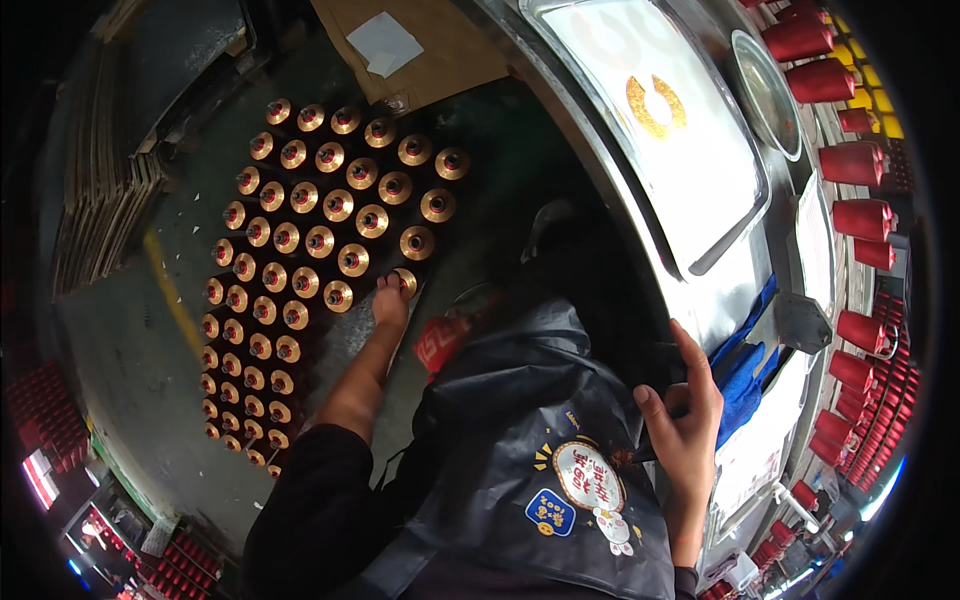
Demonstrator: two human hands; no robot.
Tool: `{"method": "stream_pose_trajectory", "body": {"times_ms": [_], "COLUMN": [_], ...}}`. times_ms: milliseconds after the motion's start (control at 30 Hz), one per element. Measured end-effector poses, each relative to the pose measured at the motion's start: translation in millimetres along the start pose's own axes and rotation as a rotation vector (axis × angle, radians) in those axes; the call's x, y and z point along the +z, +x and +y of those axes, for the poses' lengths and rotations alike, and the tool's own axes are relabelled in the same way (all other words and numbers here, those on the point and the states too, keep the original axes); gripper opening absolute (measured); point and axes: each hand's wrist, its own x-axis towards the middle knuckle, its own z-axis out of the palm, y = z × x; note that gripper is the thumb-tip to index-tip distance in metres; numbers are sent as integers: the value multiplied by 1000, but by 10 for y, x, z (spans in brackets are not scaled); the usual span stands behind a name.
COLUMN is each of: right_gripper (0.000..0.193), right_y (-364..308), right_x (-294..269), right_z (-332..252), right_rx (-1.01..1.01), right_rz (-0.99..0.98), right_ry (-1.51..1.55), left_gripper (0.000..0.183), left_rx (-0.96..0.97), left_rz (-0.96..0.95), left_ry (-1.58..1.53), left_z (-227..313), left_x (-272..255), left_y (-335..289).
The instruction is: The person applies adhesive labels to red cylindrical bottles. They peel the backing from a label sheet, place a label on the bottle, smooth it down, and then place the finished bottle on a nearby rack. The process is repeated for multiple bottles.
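Observation:
My left hand (389, 301) reaches out to the nearest end of several rows of upright parts. Its fingers are closed round the edge of a part with a round gold-coloured top (406, 280); the lower body of that part is hidden. The other parts (353, 260) have the same gold discs with a dark stem and red ring at the centre. My right hand (684, 425) is beside the metal table's edge, thumb and forefinger stretched apart. Its other fingers are curled and partly hidden, and nothing shows in its grasp.
On the metal table (690, 300) at right lie a white-lined tray (640, 120) with a gold horseshoe-shaped patch, a round dish (765, 95), a blue cloth (745, 380) and a dark angular block (803, 322). Red tapered parts (853, 165) line the far right. Stacked sheets (110, 210) stand left.

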Motion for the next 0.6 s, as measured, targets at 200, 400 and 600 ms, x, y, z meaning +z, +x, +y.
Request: {"method": "stream_pose_trajectory", "body": {"times_ms": [200,400,600], "right_gripper": [72,72,65], "right_y": [3,-90,-435], "right_x": [-29,-132,-534], "right_z": [-22,45,99], "right_rx": [45,-48,-82], "right_rz": [17,4,63], "right_ry": [8,22,169], "left_gripper": [31,37,33], "left_rx": [5,174,208], "left_rz": [32,88,580], "left_ry": [0,12,-344], "left_z": [-92,-273,560], "left_x": [212,206,-998], "left_y": [168,175,369]}}
